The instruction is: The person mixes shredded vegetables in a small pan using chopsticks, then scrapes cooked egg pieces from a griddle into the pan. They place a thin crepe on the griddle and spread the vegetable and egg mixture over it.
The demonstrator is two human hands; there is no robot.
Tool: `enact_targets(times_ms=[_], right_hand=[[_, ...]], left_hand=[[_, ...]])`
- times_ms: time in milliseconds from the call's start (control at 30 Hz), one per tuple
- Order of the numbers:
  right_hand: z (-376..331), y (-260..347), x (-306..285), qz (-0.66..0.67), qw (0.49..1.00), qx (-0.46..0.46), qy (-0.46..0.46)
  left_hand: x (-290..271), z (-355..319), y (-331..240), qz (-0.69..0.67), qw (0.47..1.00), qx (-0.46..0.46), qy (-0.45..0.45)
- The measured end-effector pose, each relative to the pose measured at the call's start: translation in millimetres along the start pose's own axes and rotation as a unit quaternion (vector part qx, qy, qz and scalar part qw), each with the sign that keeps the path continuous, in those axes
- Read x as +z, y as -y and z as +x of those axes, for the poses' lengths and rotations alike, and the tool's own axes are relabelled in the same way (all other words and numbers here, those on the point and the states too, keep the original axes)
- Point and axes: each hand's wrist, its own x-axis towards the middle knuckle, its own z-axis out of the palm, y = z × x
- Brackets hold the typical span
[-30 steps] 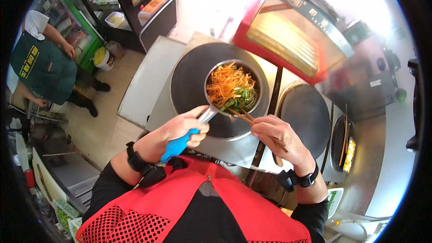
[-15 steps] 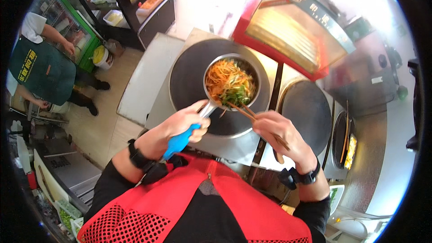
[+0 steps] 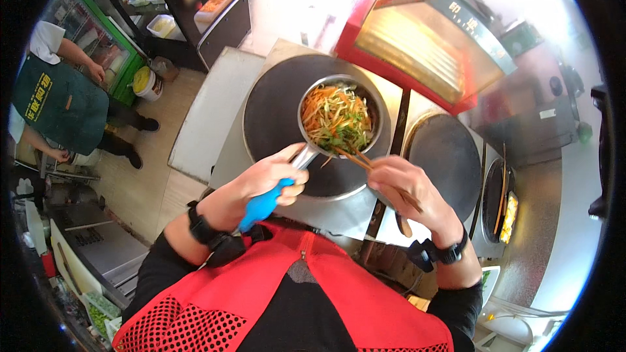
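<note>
My left hand [image 3: 270, 179] grips the blue handle [image 3: 263, 203] of a small steel saucepan [image 3: 339, 116] held over a round black griddle [image 3: 280, 120]. The pan is full of shredded orange and green vegetables [image 3: 336, 117]. My right hand [image 3: 407, 189] holds wooden chopsticks [image 3: 355, 156], whose tips reach into the vegetables at the pan's near rim. Both wrists wear dark bands, and a red vest covers my chest at the bottom of the view.
A second round griddle [image 3: 443, 156] lies to the right, with a red-framed heated cabinet [image 3: 424, 45] behind it. A white board [image 3: 212, 111] sits left of the griddle. A person in a green apron [image 3: 59, 101] stands at far left beside a yellow-lidded bucket [image 3: 145, 81].
The saucepan and both hands have shifted slightly; the chopstick tips stay in the vegetables while they are stirred. The person at left has barely moved.
</note>
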Motion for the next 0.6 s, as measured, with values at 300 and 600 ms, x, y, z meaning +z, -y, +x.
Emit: enact_targets(times_ms=[300, 600], right_hand=[[9, -33, 11, 0.028, 0.999, 0.034, -0.025], [12, -55, 4, 0.043, 0.992, 0.087, -0.079]], left_hand=[[14, 22, 2, -0.002, 1.000, -0.006, -0.012], [12, 32, 0, 0.006, 1.000, -0.001, 0.013]])
